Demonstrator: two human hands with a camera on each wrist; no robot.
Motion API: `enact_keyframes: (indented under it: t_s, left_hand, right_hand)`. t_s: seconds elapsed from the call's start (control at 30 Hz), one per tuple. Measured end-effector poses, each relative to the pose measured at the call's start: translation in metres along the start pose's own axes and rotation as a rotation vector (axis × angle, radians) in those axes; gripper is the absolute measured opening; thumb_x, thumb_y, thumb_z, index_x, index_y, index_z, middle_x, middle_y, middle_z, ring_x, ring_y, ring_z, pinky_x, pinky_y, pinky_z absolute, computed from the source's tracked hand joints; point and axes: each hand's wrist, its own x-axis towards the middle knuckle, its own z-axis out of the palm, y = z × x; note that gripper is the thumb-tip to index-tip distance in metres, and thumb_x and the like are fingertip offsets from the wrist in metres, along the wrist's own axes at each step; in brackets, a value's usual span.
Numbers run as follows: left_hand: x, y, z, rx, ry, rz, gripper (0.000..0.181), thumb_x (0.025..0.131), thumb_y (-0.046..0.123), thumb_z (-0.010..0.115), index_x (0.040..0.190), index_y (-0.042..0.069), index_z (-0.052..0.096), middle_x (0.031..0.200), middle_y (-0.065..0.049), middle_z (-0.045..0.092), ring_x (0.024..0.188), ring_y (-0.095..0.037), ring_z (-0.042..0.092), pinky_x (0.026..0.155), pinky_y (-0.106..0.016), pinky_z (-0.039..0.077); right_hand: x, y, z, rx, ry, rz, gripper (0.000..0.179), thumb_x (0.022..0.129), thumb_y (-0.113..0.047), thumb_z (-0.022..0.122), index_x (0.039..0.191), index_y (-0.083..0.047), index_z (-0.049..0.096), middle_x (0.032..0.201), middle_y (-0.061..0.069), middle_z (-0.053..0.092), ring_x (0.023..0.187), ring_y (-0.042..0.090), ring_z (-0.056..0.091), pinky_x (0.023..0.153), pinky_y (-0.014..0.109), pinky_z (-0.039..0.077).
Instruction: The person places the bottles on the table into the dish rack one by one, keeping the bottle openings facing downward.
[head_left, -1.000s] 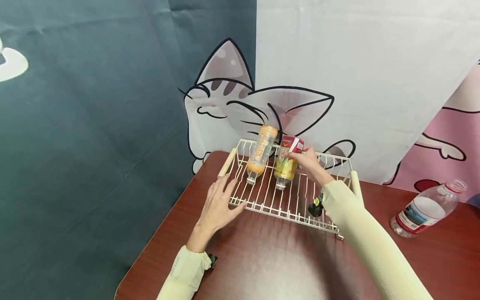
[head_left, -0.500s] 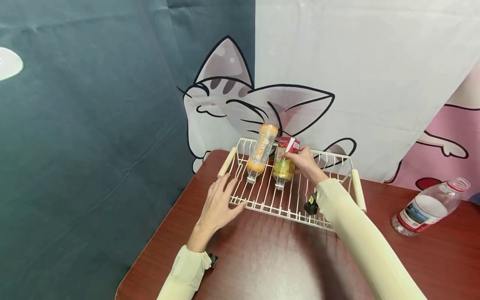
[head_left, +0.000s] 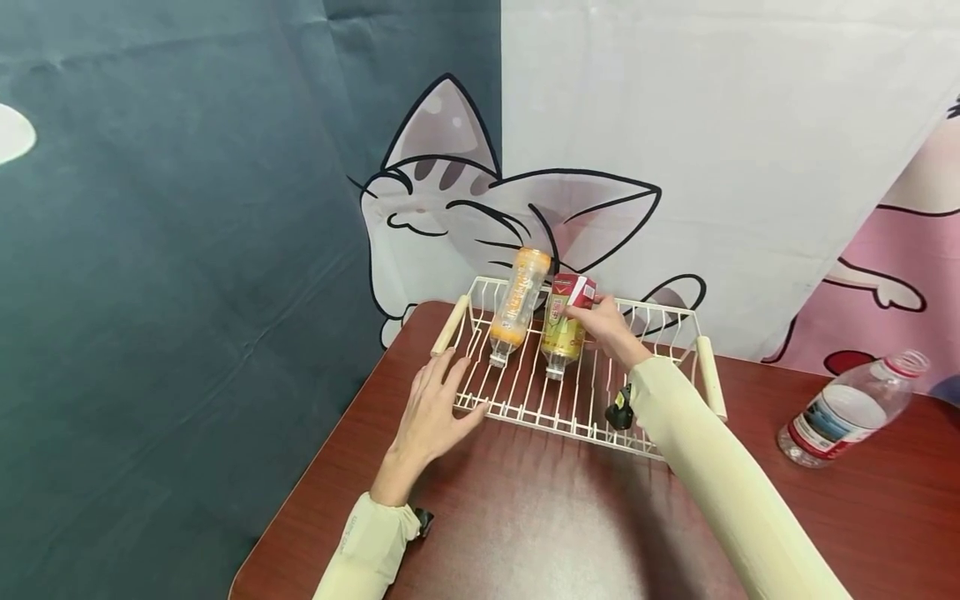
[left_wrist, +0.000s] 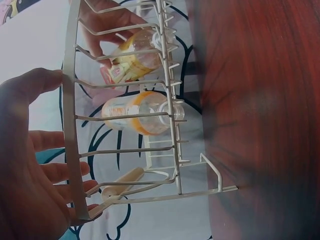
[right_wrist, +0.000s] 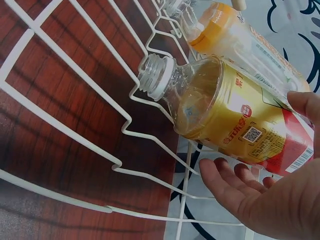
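My right hand (head_left: 609, 327) holds a red-and-yellow labelled clear plastic bottle (head_left: 561, 332) between thumb and fingers. Its uncapped neck (right_wrist: 156, 77) points down toward me against the wires of a white wire rack (left_wrist: 71, 115). Just left of it, a clear bottle with orange bands (head_left: 517, 304) leans in the rack the same way, neck down. My left hand (head_left: 429, 421) rests at the rack's front left corner, fingers spread. In the left wrist view its thumb (left_wrist: 45, 80) touches the rail and its fingertips reach past that rail.
The rack has pale handles at its left (head_left: 453, 325) and right (head_left: 711, 377) ends. A clear bottle with a red-and-blue label (head_left: 843, 417) stands on the reddish-brown table (head_left: 517, 517) at the right. A cat-printed cloth (head_left: 585, 100) hangs close behind the rack.
My right hand has shifted the red-and-yellow bottle slightly left, nearer the orange-banded one, and turned it a little. My left hand stays at the rack's corner.
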Motion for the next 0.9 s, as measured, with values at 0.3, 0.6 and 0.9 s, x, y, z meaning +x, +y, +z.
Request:
enact_keyframes:
  t_s: [0.3,0.6,0.9]
  left_hand:
    - [0.006,0.003,0.002,-0.026,-0.03,0.008,0.069,0.078,0.037,0.077,0.132,-0.001,0.056,0.139,-0.026,0.048,0.13,-0.041,0.044,0.104,-0.058,0.034]
    - [0.008,0.005,0.007,-0.029,-0.037,0.013,0.069,0.078,0.037,0.078,0.131,-0.001,0.056,0.14,-0.026,0.047,0.13,-0.044,0.043,0.106,-0.063,0.032]
    - [0.006,0.001,0.017,-0.047,-0.031,0.011,0.068,0.08,0.041,0.075,0.131,0.0,0.056,0.14,-0.027,0.046,0.13,-0.044,0.041,0.107,-0.063,0.029]
  right_hand:
    - [-0.026,-0.006,-0.025,-0.05,-0.003,-0.018,0.094,0.088,-0.032,0.071,0.151,0.003,0.01,0.146,0.031,0.029,0.121,0.043,0.051,0.096,0.058,0.046]
    - [-0.09,-0.01,-0.078,-0.079,0.018,-0.204,0.08,0.094,-0.025,0.066,0.151,0.003,0.018,0.14,0.029,0.043,0.113,0.035,0.056,0.079,0.034,0.057]
    - [-0.18,0.035,-0.166,-0.146,0.502,-0.46,0.054,0.089,-0.012,0.073,0.135,-0.007,0.044,0.112,-0.003,0.061,0.093,-0.003,0.059,0.077,0.012,0.049]
